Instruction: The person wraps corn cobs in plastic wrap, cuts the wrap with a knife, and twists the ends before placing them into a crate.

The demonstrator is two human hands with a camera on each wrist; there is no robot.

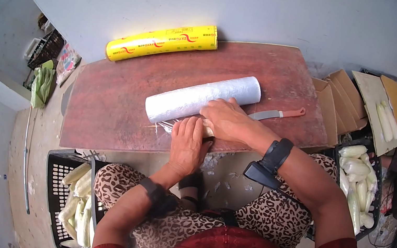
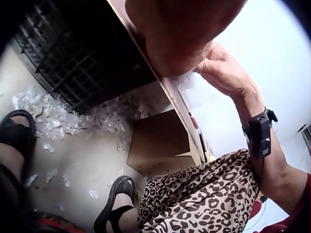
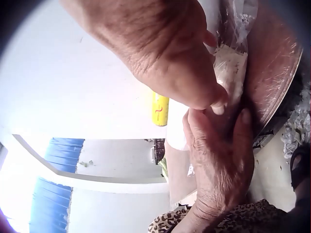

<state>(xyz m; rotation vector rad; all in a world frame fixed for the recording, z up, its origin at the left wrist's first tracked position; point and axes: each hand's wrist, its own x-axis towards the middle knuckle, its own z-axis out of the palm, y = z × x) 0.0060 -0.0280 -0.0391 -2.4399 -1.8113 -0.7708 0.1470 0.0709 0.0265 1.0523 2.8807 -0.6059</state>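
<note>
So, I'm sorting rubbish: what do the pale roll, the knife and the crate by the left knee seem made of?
Pale roll: plastic film, thin, glossy and wrinkled.
Knife blade: probably steel, grey and smooth. Handle: salmon, perhaps plastic or painted wood.
Crate: likely moulded plastic, black with regular holes.

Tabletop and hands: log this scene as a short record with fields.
surface: reddish-brown table
left hand: holds the near side of a pale piece in clear film; left hand
right hand: fingers on the same piece; right hand
roll: white film roll, lying just beyond the hands
tube: yellow, printed tube, at the table's far edge
knife: orange-handled knife, lying right of the roll
crates: left crate and right crate, each holding pale, long produce
</note>
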